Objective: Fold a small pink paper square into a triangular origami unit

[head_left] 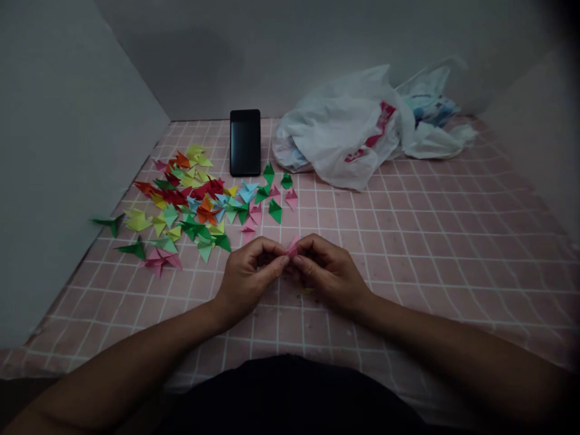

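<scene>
A small pink folded paper piece (293, 245) is pinched between my two hands near the middle of the table. My left hand (254, 269) grips its left side with thumb and forefinger, while my right hand (333, 269) pinches the right side. Fingertips cover most of the paper, so its exact shape is hidden. Under my right hand a bit of yellow (307, 291) shows, too small to name. Beyond my left hand lies a pile of folded paper cranes (194, 228) in green, red, yellow, orange, blue and pink.
A black smartphone (245, 144) lies at the back, just behind the pile. To its right rests a crumpled white plastic bag (339, 133) with red print, beside a bag with a blue pattern (430, 109). Pink checked cloth (435, 241) covers the table, and walls border it.
</scene>
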A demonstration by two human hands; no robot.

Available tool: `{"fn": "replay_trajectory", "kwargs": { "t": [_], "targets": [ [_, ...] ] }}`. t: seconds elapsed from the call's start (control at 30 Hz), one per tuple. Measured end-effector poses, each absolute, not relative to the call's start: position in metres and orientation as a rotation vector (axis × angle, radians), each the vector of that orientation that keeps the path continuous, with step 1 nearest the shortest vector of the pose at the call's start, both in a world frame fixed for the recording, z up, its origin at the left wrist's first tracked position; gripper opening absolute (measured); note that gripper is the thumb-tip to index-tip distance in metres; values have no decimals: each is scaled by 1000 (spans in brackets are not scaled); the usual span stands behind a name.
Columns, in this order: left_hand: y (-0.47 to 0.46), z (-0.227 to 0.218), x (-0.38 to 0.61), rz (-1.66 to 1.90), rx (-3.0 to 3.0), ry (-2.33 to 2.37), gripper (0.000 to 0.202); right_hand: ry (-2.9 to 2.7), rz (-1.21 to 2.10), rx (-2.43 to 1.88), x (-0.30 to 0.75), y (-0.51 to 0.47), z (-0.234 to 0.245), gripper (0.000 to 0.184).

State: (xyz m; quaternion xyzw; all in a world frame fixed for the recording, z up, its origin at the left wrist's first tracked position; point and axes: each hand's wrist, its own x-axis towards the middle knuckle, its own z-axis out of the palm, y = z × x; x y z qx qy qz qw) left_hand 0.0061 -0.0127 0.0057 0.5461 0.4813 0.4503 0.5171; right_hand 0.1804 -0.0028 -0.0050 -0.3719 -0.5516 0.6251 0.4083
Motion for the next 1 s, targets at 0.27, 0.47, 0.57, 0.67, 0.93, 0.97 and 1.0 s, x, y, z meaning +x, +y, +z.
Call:
{"fn": "replay_trajectory", "kwargs": {
  "t": [0.27, 0.47, 0.57, 0.67, 0.93, 0.97, 1.0],
  "targets": [
    [-12, 6, 4, 1056, 1382, 1174, 10, -1594, 1307, -998, 183, -3, -4, 8],
    [-13, 7, 2, 1038, 1479, 1164, 10, -1673, 1223, -992, 183, -2, 0, 10],
    [-13, 7, 2, 1014, 1499, 1155, 12, -1725, 1183, -985, 184, -2, 2, 12],
    [-12, 8, 1, 964, 1615, 1152, 12, -1758, 1196, -965, 184, -1, 4, 14],
    [-11, 11, 2, 900, 1661, 1155, 13, -1687, 1216, -1036, 186, -3, 4, 19],
    [-10, 11, 2, 895, 1677, 1162, 14, -1666, 1232, -1043, 186, -3, 3, 18],
    [-10, 11, 1, 890, 1697, 1169, 15, -1653, 1253, -1042, 186, -2, 2, 18]
  ]
}}
